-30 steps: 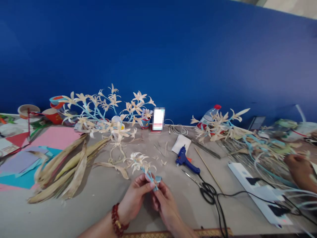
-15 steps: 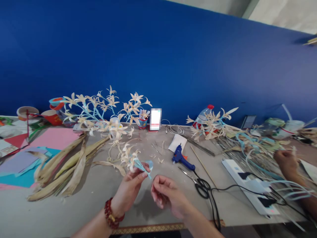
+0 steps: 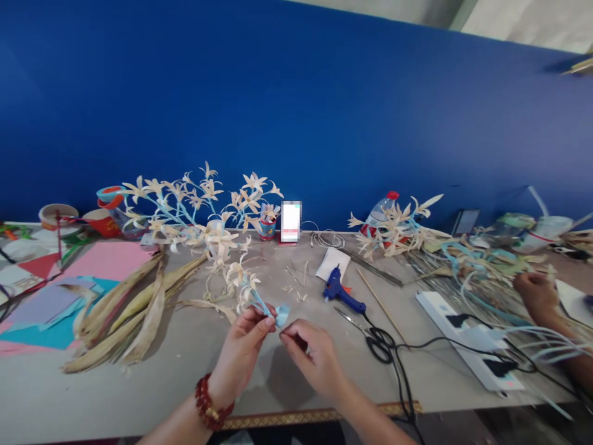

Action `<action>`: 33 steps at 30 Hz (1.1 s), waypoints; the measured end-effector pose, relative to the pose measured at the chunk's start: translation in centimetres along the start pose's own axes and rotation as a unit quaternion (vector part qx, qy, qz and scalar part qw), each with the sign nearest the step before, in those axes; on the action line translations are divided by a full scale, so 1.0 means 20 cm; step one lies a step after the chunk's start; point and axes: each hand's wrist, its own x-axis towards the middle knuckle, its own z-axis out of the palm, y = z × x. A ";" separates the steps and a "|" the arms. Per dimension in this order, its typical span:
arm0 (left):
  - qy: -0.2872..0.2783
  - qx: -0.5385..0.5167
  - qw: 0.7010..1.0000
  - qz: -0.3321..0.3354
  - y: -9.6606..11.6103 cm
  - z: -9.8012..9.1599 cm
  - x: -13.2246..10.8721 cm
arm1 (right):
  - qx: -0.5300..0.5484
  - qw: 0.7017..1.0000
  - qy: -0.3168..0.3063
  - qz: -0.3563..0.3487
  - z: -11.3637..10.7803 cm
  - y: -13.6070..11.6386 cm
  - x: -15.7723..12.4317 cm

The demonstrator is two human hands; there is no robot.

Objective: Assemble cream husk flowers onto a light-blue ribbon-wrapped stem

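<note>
My left hand (image 3: 248,343), with a red bead bracelet on its wrist, pinches the pale blue stem of a spray of cream husk flowers (image 3: 241,278). From the stem end sticks out a loose piece of light blue paper or tape (image 3: 282,315). Just right of it is my right hand (image 3: 312,355), thumb and fingertips pressed together; whatever may be between them is too small to make out. The blue glue gun (image 3: 343,290) and black-handled scissors (image 3: 378,343) lie to the right of my hands.
Dried corn husks (image 3: 134,315) and coloured paper (image 3: 109,259) lie at left. Finished flower branches (image 3: 185,204) stand behind. A power strip (image 3: 467,346) with cables lies at right, where another person's hand (image 3: 537,293) works. A lit phone (image 3: 290,221) stands by the wall.
My right hand has risen and turned, its fingertips now closer to the stem end. My left hand has tilted the stem, and the blue piece shows more plainly.
</note>
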 end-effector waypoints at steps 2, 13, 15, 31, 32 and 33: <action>0.002 0.006 1.000 0.004 -0.01 0.00 -0.01 | -0.042 0.999 -0.003 -0.028 -0.01 0.01 -0.01; -0.104 0.021 0.993 0.061 -0.02 -0.01 -0.07 | -0.194 0.953 0.088 -0.217 -0.09 0.04 0.00; -0.124 0.019 0.991 0.056 -0.01 -0.03 -0.06 | -0.208 0.937 0.107 -0.259 -0.11 0.04 0.01; -0.401 0.250 0.853 -0.221 0.44 -0.10 0.15 | -0.317 0.846 0.119 -0.412 -0.19 0.03 0.16; -0.419 0.297 0.834 -0.201 0.46 -0.08 0.15 | -0.317 0.845 0.118 -0.415 -0.19 0.04 0.16; -0.429 0.347 0.815 -0.174 0.47 -0.06 0.16 | -0.316 0.844 0.119 -0.418 -0.18 0.04 0.17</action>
